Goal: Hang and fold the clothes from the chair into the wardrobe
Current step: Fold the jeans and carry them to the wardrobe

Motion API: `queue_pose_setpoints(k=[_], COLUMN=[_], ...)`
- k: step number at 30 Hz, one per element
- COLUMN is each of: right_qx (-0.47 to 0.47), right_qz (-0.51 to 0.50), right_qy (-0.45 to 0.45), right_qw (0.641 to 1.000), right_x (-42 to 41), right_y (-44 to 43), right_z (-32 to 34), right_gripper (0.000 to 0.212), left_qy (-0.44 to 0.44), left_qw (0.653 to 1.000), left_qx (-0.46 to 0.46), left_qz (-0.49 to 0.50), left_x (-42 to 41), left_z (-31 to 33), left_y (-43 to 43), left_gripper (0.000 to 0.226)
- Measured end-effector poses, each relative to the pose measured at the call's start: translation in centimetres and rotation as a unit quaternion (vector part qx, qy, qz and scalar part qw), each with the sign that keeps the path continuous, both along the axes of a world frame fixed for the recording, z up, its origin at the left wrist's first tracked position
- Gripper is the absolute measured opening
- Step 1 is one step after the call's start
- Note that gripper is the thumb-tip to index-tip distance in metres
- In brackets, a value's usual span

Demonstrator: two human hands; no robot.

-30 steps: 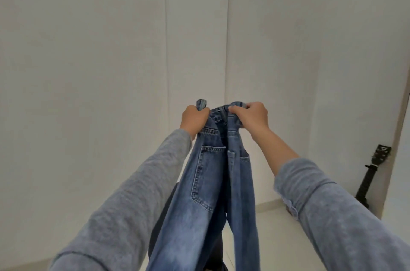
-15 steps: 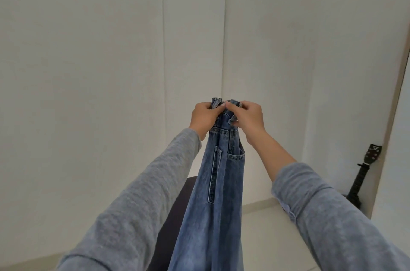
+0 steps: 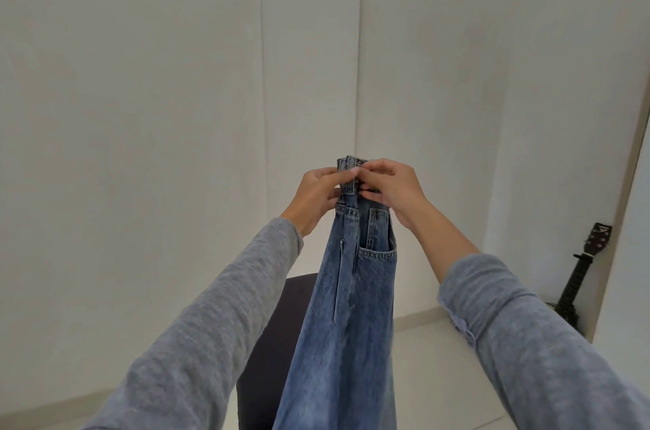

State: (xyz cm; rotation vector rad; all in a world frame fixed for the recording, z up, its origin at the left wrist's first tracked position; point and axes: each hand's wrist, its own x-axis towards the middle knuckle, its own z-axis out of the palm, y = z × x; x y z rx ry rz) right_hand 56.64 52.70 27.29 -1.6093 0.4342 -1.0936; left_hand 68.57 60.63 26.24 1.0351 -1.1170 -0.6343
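Both your left hand (image 3: 318,195) and right hand (image 3: 390,188) pinch the heavy, floppy blue denim jeans (image 3: 355,289) at the doubled waistband; keep hold there.

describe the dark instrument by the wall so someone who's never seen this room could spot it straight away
Follow the pale wall to its right end, down to the floor. A black guitar leans there upright, headstock up. It is the only thin dark thing there, well away from the held jeans.

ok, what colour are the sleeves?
Heathered grey, both sleeves, seen in the head view, the only one.
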Motion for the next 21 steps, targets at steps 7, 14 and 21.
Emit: queue_pose_setpoints(k=[7, 14, 21], right_qx=[-0.073, -0.023, 0.088], right_qz=[0.010, -0.078, 0.022], right_qy=[0.091, 0.022, -0.047], right_qw=[0.993, 0.996, 0.995], right_x=[-0.6, -0.8, 1.2], right_y=[-0.6, -2.2, -1.3], right_z=[0.5, -3.3, -3.2], right_gripper=[0.010, 0.065, 0.035], left_qy=[-0.039, 0.064, 0.015], left_qw=[0.996, 0.990, 0.984], left_qx=[0.001, -0.068, -0.106], left_qz=[0.079, 0.108, 0.146], left_x=[0.4, 0.7, 2.8], left_z=[-1.1, 0.5, 5.2], left_y=[-0.2, 0.4, 2.2], left_gripper=[0.019, 0.011, 0.010])
